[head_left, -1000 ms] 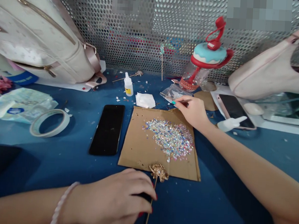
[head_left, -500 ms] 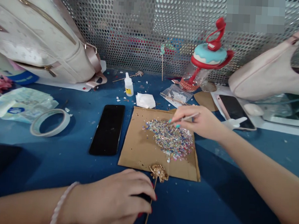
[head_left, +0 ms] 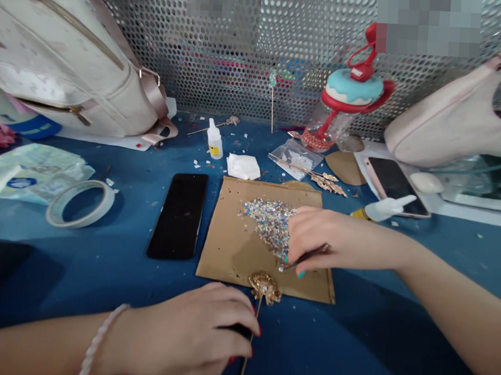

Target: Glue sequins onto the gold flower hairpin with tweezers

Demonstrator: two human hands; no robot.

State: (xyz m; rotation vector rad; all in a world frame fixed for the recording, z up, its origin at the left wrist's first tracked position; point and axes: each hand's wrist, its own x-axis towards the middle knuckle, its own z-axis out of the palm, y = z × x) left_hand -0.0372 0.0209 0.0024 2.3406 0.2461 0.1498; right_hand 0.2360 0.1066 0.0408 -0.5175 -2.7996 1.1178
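My left hand (head_left: pixel 184 336), with a beaded bracelet at its wrist, is closed on the thin shaft of a gold hair stick (head_left: pixel 264 288). The stick's fan-like ornament, a clear stone at its middle, lies over the near edge of a cardboard sheet (head_left: pixel 224 247). In my right hand (head_left: pixel 336 237) are slim metal tweezers (head_left: pixel 309 256), pinched between thumb and fingers. At their tip, just above and right of the ornament, a small shiny rhinestone (head_left: pixel 281 268) shows. A heap of colourful rhinestones (head_left: pixel 269 219) is spread on the cardboard, partly hidden by my right hand.
Left of the cardboard are a black phone (head_left: pixel 178 216) and a tape roll (head_left: pixel 81 203). Beyond it stand a glue bottle (head_left: pixel 215 139), a folded white tissue (head_left: pixel 243 167) and a red-handled cup (head_left: pixel 343 103). Another glue bottle (head_left: pixel 379 208) lies right. A perforated metal screen (head_left: pixel 231 80) closes the back.
My right hand has come nearer with the tweezers, from the heap's far side to its near edge beside the ornament. Gold leaf-like pieces and the right glue bottle are uncovered. My left hand stays put.
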